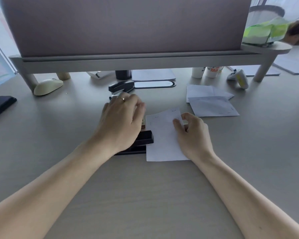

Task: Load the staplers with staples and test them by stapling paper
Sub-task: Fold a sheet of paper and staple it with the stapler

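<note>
1. The left hand [121, 116] lies palm down on a black stapler [141, 142], fingers loosely curled
2. The right hand [192, 133] pinches a folded paper [164, 140] whose left edge sits in the stapler's mouth
3. A second stapler [122, 87] rests just beyond the left hand; more folded papers [212, 104] lie beyond the right hand

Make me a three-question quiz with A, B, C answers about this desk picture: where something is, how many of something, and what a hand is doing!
1. Where is the computer mouse?
A. far left, by the shelf leg
B. on the paper
C. in a hand

2. How many black staplers are visible?
A. one
B. two
C. four

3. What is the right hand doing?
A. pinching the folded paper
B. lying flat
C. holding a cup

Answers: 1 A, it sits beside the leg. 2 B, near stapler under the left hand, far stapler behind. 3 A, fingers grip the paper's edge.
</note>
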Action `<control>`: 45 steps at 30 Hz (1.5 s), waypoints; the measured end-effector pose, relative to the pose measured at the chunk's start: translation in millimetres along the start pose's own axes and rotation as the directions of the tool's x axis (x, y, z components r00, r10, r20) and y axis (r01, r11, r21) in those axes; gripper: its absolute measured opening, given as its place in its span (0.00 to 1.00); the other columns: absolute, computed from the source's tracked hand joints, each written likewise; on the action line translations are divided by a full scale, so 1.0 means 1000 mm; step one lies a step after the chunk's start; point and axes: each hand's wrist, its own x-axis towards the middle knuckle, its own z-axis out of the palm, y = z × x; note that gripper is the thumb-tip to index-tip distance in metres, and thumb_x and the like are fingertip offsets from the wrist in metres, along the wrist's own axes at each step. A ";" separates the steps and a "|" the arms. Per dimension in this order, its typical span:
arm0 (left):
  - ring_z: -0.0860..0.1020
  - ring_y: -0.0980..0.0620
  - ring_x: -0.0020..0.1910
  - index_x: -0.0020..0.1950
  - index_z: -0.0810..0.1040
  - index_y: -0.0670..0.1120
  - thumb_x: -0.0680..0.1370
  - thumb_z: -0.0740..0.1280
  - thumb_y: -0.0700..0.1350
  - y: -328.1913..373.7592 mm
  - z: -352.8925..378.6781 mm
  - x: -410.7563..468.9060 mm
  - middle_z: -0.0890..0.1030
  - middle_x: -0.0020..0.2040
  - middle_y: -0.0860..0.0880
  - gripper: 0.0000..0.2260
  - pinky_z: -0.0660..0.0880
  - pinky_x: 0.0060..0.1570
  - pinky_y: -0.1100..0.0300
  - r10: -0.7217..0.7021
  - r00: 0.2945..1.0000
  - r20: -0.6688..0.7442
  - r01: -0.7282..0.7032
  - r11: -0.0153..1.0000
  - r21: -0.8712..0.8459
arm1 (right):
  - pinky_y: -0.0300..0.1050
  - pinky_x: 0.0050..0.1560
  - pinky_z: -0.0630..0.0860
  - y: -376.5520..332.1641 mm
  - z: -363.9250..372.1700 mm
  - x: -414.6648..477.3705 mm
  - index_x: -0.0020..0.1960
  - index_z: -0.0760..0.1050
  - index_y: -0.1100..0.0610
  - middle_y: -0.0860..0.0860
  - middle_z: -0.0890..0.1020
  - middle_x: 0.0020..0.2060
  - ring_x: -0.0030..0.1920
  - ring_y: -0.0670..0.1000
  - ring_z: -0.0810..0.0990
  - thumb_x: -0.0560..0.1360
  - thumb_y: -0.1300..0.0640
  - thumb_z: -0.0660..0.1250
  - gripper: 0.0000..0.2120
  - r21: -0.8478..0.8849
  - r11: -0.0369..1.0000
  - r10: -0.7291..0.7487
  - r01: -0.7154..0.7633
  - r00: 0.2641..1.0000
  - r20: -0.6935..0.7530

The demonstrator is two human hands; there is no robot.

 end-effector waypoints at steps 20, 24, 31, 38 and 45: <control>0.61 0.44 0.78 0.75 0.67 0.50 0.86 0.53 0.52 0.017 0.046 0.032 0.64 0.79 0.47 0.18 0.59 0.73 0.47 -0.117 0.951 0.286 0.098 0.992 0.077 | 0.39 0.22 0.59 0.001 0.001 0.001 0.43 0.74 0.61 0.48 0.65 0.21 0.22 0.49 0.65 0.84 0.55 0.63 0.14 -0.015 1.000 0.002 -0.002 1.000 0.016; 0.62 0.44 0.77 0.75 0.67 0.50 0.86 0.53 0.52 0.017 0.046 0.033 0.65 0.79 0.47 0.18 0.59 0.73 0.46 -0.127 0.948 0.291 0.108 0.991 0.080 | 0.40 0.23 0.57 0.002 0.002 0.002 0.47 0.76 0.64 0.48 0.67 0.24 0.23 0.49 0.61 0.84 0.54 0.62 0.14 -0.028 1.000 0.000 0.001 1.000 0.014; 0.64 0.44 0.76 0.74 0.68 0.50 0.86 0.53 0.52 0.019 0.044 0.032 0.67 0.77 0.46 0.18 0.60 0.72 0.47 -0.145 0.945 0.294 0.127 0.989 0.077 | 0.43 0.26 0.54 0.003 0.002 0.002 0.48 0.75 0.65 0.50 0.66 0.25 0.27 0.53 0.59 0.84 0.54 0.62 0.14 -0.046 0.999 -0.007 0.007 1.000 0.005; 0.65 0.43 0.75 0.73 0.69 0.49 0.87 0.53 0.52 0.020 0.045 0.032 0.69 0.76 0.45 0.17 0.61 0.71 0.47 -0.157 0.948 0.276 0.143 0.987 0.070 | 0.44 0.26 0.58 0.002 0.002 0.002 0.46 0.75 0.62 0.48 0.68 0.24 0.24 0.50 0.61 0.84 0.55 0.62 0.13 -0.040 0.999 0.021 -0.020 1.000 0.012; 0.66 0.43 0.75 0.73 0.69 0.49 0.86 0.53 0.51 0.020 0.045 0.030 0.69 0.76 0.45 0.17 0.62 0.72 0.47 -0.137 0.956 0.260 0.113 0.988 0.106 | 0.38 0.21 0.59 0.001 0.002 0.001 0.43 0.74 0.59 0.47 0.67 0.23 0.21 0.49 0.63 0.84 0.55 0.62 0.14 -0.032 0.999 0.029 -0.028 0.999 0.027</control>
